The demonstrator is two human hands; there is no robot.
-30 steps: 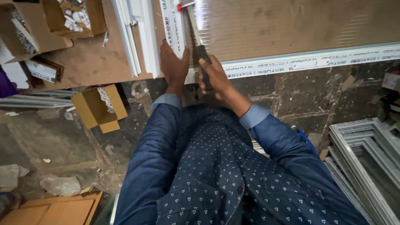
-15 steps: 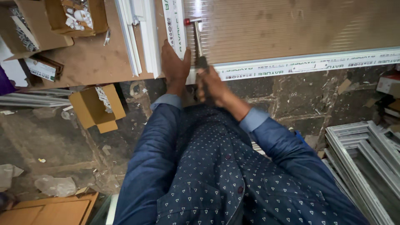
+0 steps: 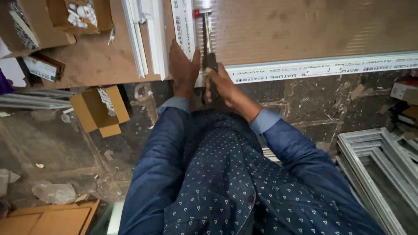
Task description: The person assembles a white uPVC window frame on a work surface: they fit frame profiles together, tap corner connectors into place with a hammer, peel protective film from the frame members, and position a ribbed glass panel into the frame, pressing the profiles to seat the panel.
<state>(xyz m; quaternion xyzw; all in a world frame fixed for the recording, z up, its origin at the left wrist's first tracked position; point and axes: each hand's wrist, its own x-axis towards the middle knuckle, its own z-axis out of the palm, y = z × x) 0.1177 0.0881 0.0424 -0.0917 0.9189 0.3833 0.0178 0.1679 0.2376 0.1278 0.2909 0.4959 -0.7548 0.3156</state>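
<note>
Here right hand (image 3: 220, 82) hides the tool (image 3: 208, 41) handle (tip blurred)

An open brown cardboard box (image 3: 99, 112) lies on the floor at the left, below the edge of the workbench, with some white pieces showing inside it. On the bench, at the top left, stands another open cardboard box (image 3: 78, 15) holding white and grey small parts. Left of it, a larger cardboard box (image 3: 30, 26) is cut off by the picture edge. Under this one lies a small flat box (image 3: 41, 68), brown with a white label. At the far right edge, a pale small carton (image 3: 402, 90) sits low on the floor.
</note>
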